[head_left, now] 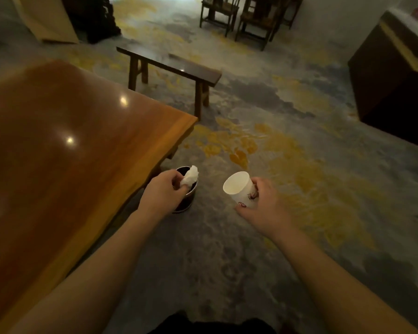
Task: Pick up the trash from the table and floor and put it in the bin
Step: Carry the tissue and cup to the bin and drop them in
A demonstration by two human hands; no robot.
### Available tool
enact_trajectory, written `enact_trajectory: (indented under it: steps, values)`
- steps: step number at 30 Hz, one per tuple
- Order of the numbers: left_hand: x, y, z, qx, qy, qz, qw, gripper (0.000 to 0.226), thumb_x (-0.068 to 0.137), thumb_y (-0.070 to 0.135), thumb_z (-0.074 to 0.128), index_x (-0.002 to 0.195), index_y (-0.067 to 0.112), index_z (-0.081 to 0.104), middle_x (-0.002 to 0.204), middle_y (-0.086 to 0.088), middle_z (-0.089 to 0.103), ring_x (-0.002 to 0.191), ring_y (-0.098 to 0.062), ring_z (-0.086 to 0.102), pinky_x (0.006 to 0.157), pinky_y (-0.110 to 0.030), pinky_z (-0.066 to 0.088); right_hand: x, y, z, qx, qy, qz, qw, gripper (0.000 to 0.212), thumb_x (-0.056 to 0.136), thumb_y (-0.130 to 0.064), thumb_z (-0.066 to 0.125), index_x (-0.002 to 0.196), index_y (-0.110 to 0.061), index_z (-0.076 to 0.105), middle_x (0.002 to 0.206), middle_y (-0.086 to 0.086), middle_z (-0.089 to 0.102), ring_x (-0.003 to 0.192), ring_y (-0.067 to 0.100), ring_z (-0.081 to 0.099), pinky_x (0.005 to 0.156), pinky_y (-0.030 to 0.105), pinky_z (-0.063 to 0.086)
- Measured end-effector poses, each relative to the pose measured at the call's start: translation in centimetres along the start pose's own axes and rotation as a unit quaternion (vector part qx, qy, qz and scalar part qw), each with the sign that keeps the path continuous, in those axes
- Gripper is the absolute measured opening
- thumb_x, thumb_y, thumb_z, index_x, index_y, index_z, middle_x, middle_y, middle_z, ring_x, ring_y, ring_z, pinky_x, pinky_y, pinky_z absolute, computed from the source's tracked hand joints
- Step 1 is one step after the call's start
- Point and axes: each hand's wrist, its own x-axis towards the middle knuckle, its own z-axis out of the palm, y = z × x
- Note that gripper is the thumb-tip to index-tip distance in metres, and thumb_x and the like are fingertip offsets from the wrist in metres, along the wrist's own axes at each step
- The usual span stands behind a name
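A small dark round bin point(187, 201) stands on the floor beside the corner of the orange wooden table point(65, 150). My left hand point(163, 192) is right over the bin's mouth and pinches a crumpled white tissue point(190, 177) above the opening. To the right of the bin, my right hand point(263, 201) grips a white paper cup point(239, 188) with a small red print. The cup is tilted, its open mouth facing up and left. The hand and the tissue cover most of the bin's inside.
A dark wooden bench point(171, 66) stands beyond the table's far corner. Dark chairs point(239, 15) are at the back and a dark cabinet point(393, 88) at the right. The floor point(287, 165) is grey with yellow patches.
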Motion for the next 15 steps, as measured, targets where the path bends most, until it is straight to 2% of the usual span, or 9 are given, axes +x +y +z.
enact_trajectory:
  steps: [3, 6, 12, 15]
  values:
    - [2.7, -1.7, -0.5, 0.008, 0.014, -0.039, 0.999, 0.013, 0.089, 0.033, 0.073, 0.098, 0.028, 0.066, 0.085, 0.011, 0.064, 0.072, -0.007, 0.061, 0.062, -0.028, 0.056, 5.0, 0.2, 2.5, 0.0, -0.041, -0.02, 0.999, 0.062, 0.07, -0.039, 0.081, 0.122, -0.028, 0.048, 0.11, -0.008, 0.046, 0.095, 0.012, 0.052, 0.079, 0.032, 0.049]
    - [4.7, -3.6, 0.1, 0.009, 0.017, -0.075, 0.997, 0.013, 0.088, 0.032, 0.074, 0.094, 0.032, 0.062, 0.082, 0.016, 0.06, 0.071, -0.004, 0.059, 0.055, -0.019, 0.044, 9.6, 0.7, 5.0, -0.006, -0.077, -0.044, 0.996, 0.06, 0.069, -0.037, 0.081, 0.119, -0.026, 0.05, 0.108, -0.006, 0.045, 0.095, 0.015, 0.051, 0.08, 0.036, 0.049]
    - [8.9, -7.0, 5.0, 0.002, -0.011, -0.181, 0.983, 0.013, 0.087, 0.036, 0.072, 0.096, 0.034, 0.064, 0.086, 0.014, 0.061, 0.073, -0.006, 0.059, 0.059, -0.024, 0.046, 19.1, 2.7, 10.6, -0.027, -0.132, -0.092, 0.987, 0.063, 0.069, -0.031, 0.082, 0.125, -0.019, 0.055, 0.108, -0.007, 0.043, 0.097, 0.019, 0.054, 0.083, 0.035, 0.048]
    - [11.0, -7.7, 8.4, -0.02, -0.02, -0.231, 0.973, 0.013, 0.086, 0.037, 0.072, 0.095, 0.037, 0.063, 0.087, 0.015, 0.06, 0.075, -0.005, 0.059, 0.059, -0.023, 0.043, 24.0, 4.5, 13.4, -0.031, -0.17, -0.107, 0.979, 0.066, 0.072, -0.028, 0.084, 0.13, -0.014, 0.055, 0.116, 0.001, 0.045, 0.103, 0.021, 0.053, 0.089, 0.037, 0.049]
